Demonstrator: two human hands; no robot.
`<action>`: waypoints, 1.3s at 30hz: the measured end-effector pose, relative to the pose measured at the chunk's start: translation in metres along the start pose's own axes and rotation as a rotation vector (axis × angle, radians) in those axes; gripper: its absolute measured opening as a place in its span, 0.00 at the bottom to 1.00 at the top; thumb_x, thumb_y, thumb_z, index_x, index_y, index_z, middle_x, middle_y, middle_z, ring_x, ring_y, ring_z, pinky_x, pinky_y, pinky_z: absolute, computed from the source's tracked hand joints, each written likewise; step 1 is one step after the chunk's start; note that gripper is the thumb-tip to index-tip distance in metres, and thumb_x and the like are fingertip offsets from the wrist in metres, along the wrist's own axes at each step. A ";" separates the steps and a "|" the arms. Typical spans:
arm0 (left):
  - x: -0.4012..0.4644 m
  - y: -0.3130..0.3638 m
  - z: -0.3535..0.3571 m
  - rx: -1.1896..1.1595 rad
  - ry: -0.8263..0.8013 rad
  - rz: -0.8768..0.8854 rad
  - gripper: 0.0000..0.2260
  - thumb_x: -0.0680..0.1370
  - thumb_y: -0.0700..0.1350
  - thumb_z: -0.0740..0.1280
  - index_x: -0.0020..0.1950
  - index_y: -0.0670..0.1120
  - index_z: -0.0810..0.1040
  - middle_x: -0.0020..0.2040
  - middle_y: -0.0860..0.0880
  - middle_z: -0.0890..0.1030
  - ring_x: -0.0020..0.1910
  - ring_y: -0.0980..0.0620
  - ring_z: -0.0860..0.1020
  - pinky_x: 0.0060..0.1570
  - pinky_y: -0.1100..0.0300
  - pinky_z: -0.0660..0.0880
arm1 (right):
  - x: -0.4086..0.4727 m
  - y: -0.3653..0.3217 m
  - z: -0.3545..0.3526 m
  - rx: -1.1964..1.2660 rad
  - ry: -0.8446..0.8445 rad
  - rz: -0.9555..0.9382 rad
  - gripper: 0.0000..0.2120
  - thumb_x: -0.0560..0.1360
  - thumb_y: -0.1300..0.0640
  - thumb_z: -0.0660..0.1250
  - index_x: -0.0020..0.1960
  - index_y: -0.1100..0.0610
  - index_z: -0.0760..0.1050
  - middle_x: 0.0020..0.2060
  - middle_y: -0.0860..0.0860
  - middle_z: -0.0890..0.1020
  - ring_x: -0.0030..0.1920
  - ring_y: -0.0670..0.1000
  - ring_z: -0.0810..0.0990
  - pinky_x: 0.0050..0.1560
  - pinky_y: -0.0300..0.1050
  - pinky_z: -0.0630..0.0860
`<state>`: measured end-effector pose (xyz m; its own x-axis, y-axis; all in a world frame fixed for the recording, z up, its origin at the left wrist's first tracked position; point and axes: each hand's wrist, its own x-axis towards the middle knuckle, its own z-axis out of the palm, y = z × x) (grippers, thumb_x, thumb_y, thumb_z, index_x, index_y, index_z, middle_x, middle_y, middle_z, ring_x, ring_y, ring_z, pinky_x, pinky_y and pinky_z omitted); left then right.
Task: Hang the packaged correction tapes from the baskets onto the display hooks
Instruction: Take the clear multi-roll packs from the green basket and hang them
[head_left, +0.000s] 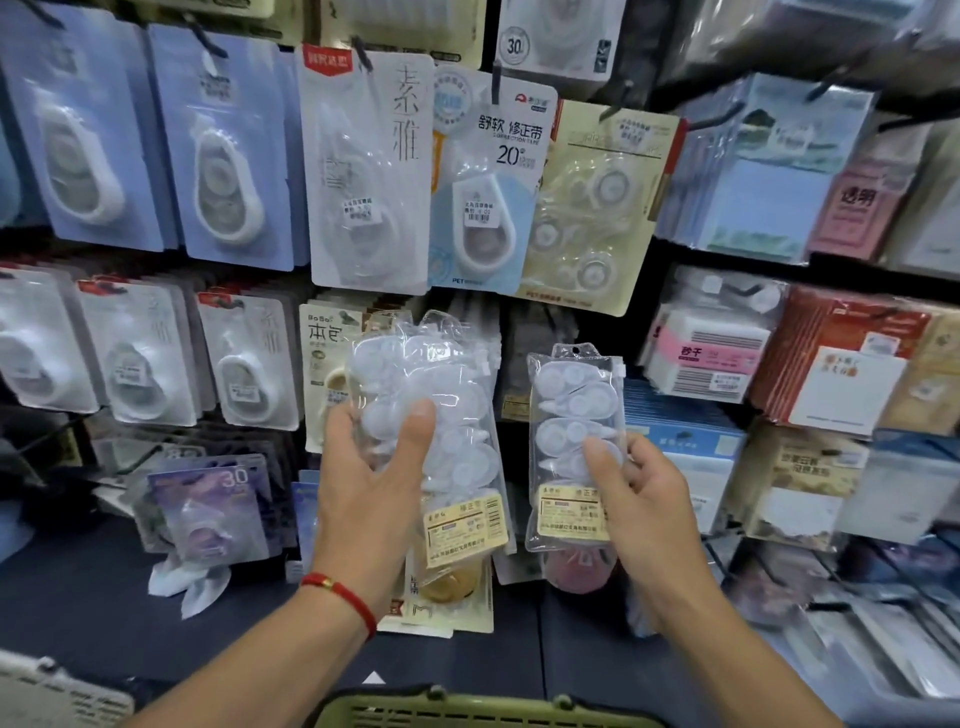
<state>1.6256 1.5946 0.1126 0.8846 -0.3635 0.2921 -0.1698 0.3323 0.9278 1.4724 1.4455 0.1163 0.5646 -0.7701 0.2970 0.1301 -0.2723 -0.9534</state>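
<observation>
My left hand (371, 486) grips a stack of clear-plastic packs of white correction tapes (441, 415), thumb across the front, yellow labels at the bottom. My right hand (641, 506) holds a single clear pack of white correction tapes (571, 415) upright, its hang hole at the top. Both are held up in front of the display wall, below a row of hung correction tape cards (483, 176). The rim of a green basket (467, 709) shows at the bottom edge.
Black hooks (363, 54) carry blue and white tape cards across the wall. Sticky notes and pink packs (711, 358) fill the right side. A purple card (218, 504) hangs low on the left. A grey basket corner (47, 696) sits at bottom left.
</observation>
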 end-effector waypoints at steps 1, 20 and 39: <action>0.000 0.000 -0.002 0.004 0.000 0.008 0.20 0.71 0.71 0.73 0.55 0.63 0.76 0.53 0.57 0.86 0.52 0.56 0.86 0.47 0.55 0.84 | 0.000 -0.001 0.001 0.006 0.005 -0.005 0.08 0.81 0.44 0.69 0.51 0.48 0.81 0.46 0.65 0.84 0.40 0.61 0.83 0.44 0.69 0.81; -0.012 0.005 -0.004 0.052 -0.085 -0.041 0.19 0.72 0.67 0.73 0.55 0.59 0.75 0.50 0.54 0.87 0.49 0.53 0.87 0.47 0.53 0.82 | -0.012 0.005 0.016 -0.472 -0.056 -0.085 0.13 0.81 0.43 0.69 0.63 0.43 0.78 0.57 0.38 0.82 0.54 0.34 0.79 0.53 0.33 0.73; -0.007 -0.003 -0.002 -0.031 -0.248 -0.165 0.26 0.65 0.54 0.80 0.60 0.53 0.74 0.56 0.47 0.87 0.58 0.46 0.86 0.60 0.41 0.82 | -0.022 0.001 0.020 -0.139 0.047 -0.079 0.13 0.84 0.42 0.63 0.47 0.49 0.76 0.38 0.59 0.82 0.37 0.60 0.81 0.42 0.62 0.78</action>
<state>1.6208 1.5975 0.1071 0.7654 -0.6150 0.1895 -0.0162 0.2760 0.9610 1.4768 1.4739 0.1080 0.5183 -0.7680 0.3763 0.0566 -0.4083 -0.9111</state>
